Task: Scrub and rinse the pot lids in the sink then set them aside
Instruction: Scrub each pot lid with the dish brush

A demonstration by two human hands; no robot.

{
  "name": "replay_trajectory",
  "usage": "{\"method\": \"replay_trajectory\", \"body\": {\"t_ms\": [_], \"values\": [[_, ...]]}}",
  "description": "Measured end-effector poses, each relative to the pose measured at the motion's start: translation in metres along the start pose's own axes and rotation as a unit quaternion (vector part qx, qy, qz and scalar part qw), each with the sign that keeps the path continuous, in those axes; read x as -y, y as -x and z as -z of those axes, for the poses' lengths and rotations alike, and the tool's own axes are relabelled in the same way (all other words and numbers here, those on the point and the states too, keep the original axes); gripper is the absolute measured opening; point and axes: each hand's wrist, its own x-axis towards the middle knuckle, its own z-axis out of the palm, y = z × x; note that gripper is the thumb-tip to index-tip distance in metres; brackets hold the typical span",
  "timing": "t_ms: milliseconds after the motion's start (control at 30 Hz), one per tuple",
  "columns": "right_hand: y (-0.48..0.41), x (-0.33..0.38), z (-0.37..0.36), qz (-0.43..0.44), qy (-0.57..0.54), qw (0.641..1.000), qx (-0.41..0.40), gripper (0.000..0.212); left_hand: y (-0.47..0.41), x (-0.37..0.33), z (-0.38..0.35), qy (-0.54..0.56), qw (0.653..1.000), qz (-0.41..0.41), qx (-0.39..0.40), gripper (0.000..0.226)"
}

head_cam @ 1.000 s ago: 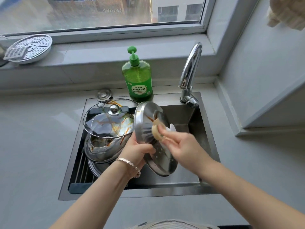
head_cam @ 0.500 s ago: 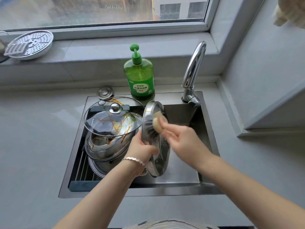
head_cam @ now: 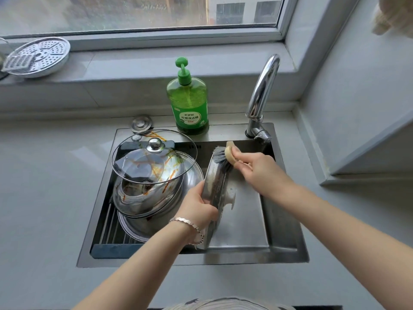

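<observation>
My left hand [head_cam: 197, 208] grips a steel pot lid [head_cam: 215, 186] by its left rim and holds it almost on edge over the sink [head_cam: 286, 251]. A pale knob sticks out on its right side. My right hand [head_cam: 254, 168] holds a wooden scrub brush [head_cam: 224, 155], with the dark bristles pressed against the lid's upper edge. On the left of the sink a glass lid [head_cam: 154, 157] streaked with orange residue lies on a stack of other lids [head_cam: 156, 198].
A green dish soap bottle [head_cam: 187, 99] stands behind the sink, the chrome tap [head_cam: 261, 97] to its right. A sink plug [head_cam: 141, 123] lies on the counter. A perforated steamer plate [head_cam: 38, 55] rests on the window sill at far left.
The steel lid has turned from facing me to nearly edge-on. The brush has moved up from the lid's face to its top edge.
</observation>
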Motion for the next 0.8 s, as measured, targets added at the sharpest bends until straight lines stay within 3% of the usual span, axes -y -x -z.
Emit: {"method": "replay_trajectory", "body": {"t_ms": [167,267,433,600,733,800], "values": [[0.017,-0.001,-0.009,0.046,0.040,0.997,0.054,0.040,0.002,0.002,0.002,-0.015,1.000,0.003,-0.006,0.045],[-0.003,-0.010,0.004,-0.011,0.022,0.999,0.025,0.040,0.001,0.006,0.002,-0.064,0.998,-0.004,0.009,0.043],[0.023,0.002,-0.017,0.069,0.002,0.996,0.056,0.040,-0.002,0.005,0.008,-0.024,1.000,-0.008,-0.009,0.042],[-0.012,-0.011,0.006,-0.027,0.016,0.999,-0.012,0.041,0.000,0.015,0.009,-0.033,0.999,-0.009,0.023,0.048],[0.022,0.005,-0.012,0.062,-0.018,0.998,0.022,0.040,-0.005,0.019,0.014,0.003,1.000,-0.014,0.010,0.045],[0.012,0.000,-0.007,0.034,-0.035,0.999,0.005,0.040,-0.006,0.020,0.015,0.017,0.999,-0.023,0.022,0.043]]}}
